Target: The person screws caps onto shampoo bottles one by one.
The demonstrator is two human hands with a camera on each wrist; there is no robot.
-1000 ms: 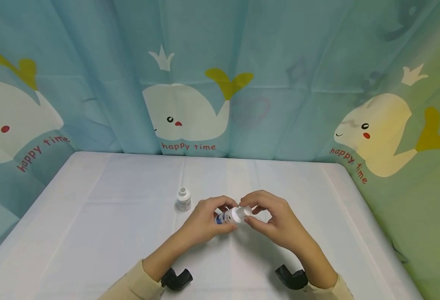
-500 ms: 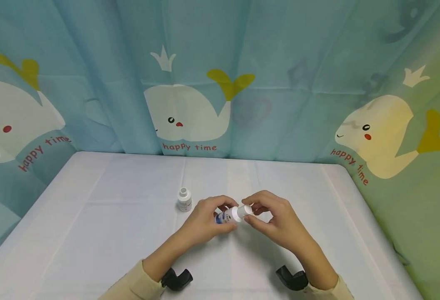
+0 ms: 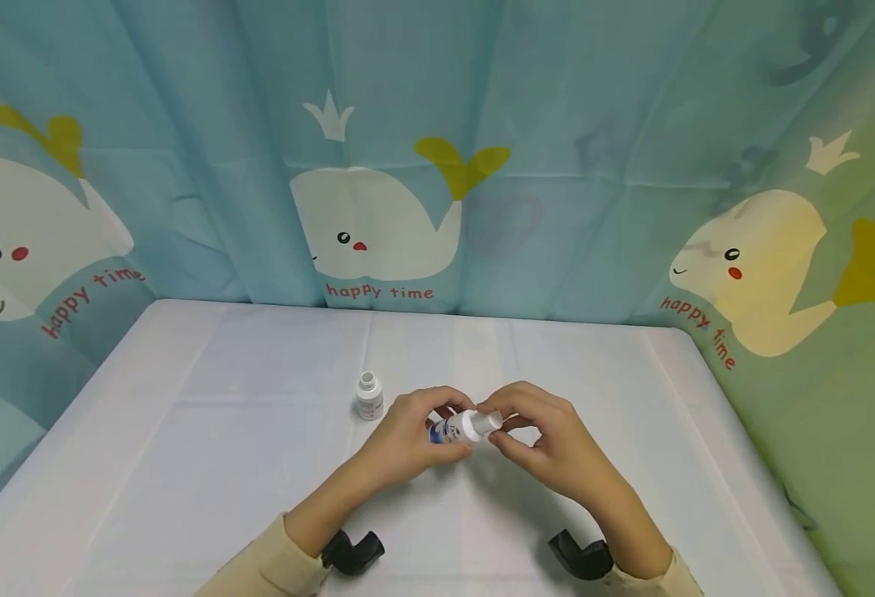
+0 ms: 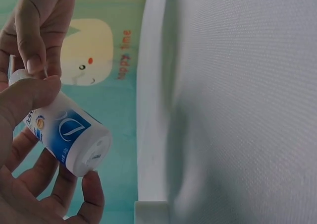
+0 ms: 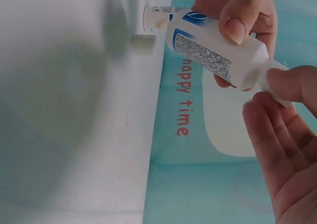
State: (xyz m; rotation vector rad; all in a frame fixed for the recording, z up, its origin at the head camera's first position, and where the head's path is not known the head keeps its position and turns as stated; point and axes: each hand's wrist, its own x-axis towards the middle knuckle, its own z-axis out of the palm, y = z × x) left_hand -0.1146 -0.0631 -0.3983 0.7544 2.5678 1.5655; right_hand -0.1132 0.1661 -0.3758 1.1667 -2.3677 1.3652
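My left hand grips a small white bottle with a blue label, tilted above the table, its neck end toward the right. At that end my right hand has its thumb and fingertips at the white cap; in the right wrist view they pinch the cap, which is at the bottle's neck. The left wrist view shows the bottle's base. A second white bottle stands upright and uncapped on the table, left of my left hand.
A loose white cap lies on the table near the second bottle in the right wrist view; the left hand hides it from the head view. The white table is backed by a blue-green curtain printed with whales.
My right thumb and fingertips shift slightly around the cap. The left hand keeps its hold on the bottle. The head view drifts a little.
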